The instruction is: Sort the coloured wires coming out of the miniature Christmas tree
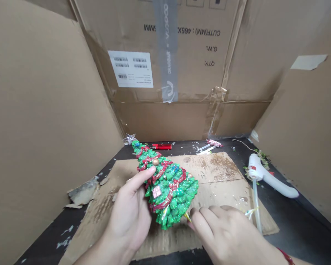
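Observation:
A small green Christmas tree (169,186) with red garland, gold balls and a silver star on top lies tilted, its tip pointing away to the left. My left hand (131,213) cups it from the left, thumb pressed on its side. My right hand (223,230) is at the tree's base, fingers pinched on a thin yellow strip (187,217) that sticks out from under the tree. Both hands work over a stained cardboard sheet (217,173).
A white glue gun (267,176) with a clear glue stick lies at the right. A red lighter (161,147) and scraps of ribbon lie at the back. Tall cardboard walls (44,110) close in the left, back and right sides. Torn cardboard bits lie at the left.

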Available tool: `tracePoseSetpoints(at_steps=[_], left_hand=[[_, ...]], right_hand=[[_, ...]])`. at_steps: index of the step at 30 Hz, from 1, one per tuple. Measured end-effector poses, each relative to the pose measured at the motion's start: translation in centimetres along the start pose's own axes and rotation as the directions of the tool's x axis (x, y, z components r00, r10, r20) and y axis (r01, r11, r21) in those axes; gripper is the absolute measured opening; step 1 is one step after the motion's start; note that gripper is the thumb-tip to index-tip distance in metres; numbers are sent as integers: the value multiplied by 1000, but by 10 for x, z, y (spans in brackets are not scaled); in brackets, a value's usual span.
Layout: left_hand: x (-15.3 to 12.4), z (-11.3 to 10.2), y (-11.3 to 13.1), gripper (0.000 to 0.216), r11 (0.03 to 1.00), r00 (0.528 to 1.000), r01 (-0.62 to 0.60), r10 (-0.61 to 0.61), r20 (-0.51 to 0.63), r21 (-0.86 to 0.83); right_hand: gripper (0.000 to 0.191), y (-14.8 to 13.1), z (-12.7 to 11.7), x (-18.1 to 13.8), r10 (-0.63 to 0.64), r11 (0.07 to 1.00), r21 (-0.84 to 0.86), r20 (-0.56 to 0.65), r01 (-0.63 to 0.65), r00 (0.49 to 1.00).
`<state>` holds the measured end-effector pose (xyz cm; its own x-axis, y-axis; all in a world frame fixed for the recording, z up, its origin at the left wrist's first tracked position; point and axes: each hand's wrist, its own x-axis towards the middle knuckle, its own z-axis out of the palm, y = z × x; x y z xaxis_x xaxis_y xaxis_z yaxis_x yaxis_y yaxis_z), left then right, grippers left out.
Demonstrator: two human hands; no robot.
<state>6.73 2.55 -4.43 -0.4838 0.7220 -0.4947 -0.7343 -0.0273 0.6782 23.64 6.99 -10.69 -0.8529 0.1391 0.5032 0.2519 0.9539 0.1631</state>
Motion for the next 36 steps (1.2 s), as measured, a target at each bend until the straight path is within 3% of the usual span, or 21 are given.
tracePoseSetpoints(at_steps=[2, 6, 9, 16, 18, 20, 22, 23, 24, 26, 27, 28, 29, 32, 33, 36], left_hand=[[2, -4, -3, 35, 999, 999, -45, 44, 18, 29], [6, -12, -10, 52, 943, 937, -277, 223, 268, 183], [8, -16, -14, 56, 864, 891, -421, 336, 305, 276], [18, -19, -14, 52, 715, 805, -585, 454, 383, 383], [20, -19, -13, 52, 726, 804, -586, 468, 366, 359], [20, -16, -10, 51, 787, 835, -537, 443, 326, 305], [20, -13, -6, 47, 857, 880, -449, 377, 287, 251], [20, -12, -3, 44, 889, 903, -397, 334, 271, 229], [20, -10, 0, 40, 915, 922, -345, 289, 257, 208], [21, -8, 4, 35, 952, 950, -261, 222, 221, 162], [22, -8, 6, 35, 963, 959, -231, 202, 198, 138], [24, -7, 7, 36, 971, 966, -211, 190, 177, 113], [26, -7, 8, 37, 976, 972, -193, 176, 155, 98], [30, -8, 9, 40, 986, 983, -140, 128, 128, 91], [31, -8, 9, 41, 988, 985, -125, 113, 128, 91], [30, -7, 8, 40, 993, 990, -86, 76, 116, 83]], right_hand=[[16, 1, 1, 0, 0, 1000, 15, 9, 0, 1000], [16, 1, 5, -2, 23, 1000, 6, 55, -23, 998], [11, 0, 8, -3, 28, 1000, -12, 58, -28, 998], [11, 1, 9, 0, 124, 991, 39, 122, -130, 985], [12, 1, 8, 1, 132, 990, 42, 97, -137, 986], [17, 2, 5, 2, 161, 984, 69, 75, -166, 984], [23, 2, 1, 3, 265, 938, 188, 153, -292, 952], [26, 3, 0, 4, 332, 861, 309, 262, -404, 906], [28, 4, -2, 4, 375, 708, 450, 415, -545, 829], [30, 6, -3, 6, 271, 218, 614, 709, -759, 651], [32, 8, -4, 7, 184, 18, 613, 774, -790, 605], [34, 9, -4, 7, 150, -70, 609, 789, -790, 596], [33, 11, -4, 8, 185, -52, 627, 771, -777, 610], [19, 14, -6, 8, 457, 298, 668, 527, -682, 717], [26, 14, -7, 8, 499, 392, 664, 429, -637, 753], [33, 13, -8, 9, 473, 488, 704, 284, -516, 834]])
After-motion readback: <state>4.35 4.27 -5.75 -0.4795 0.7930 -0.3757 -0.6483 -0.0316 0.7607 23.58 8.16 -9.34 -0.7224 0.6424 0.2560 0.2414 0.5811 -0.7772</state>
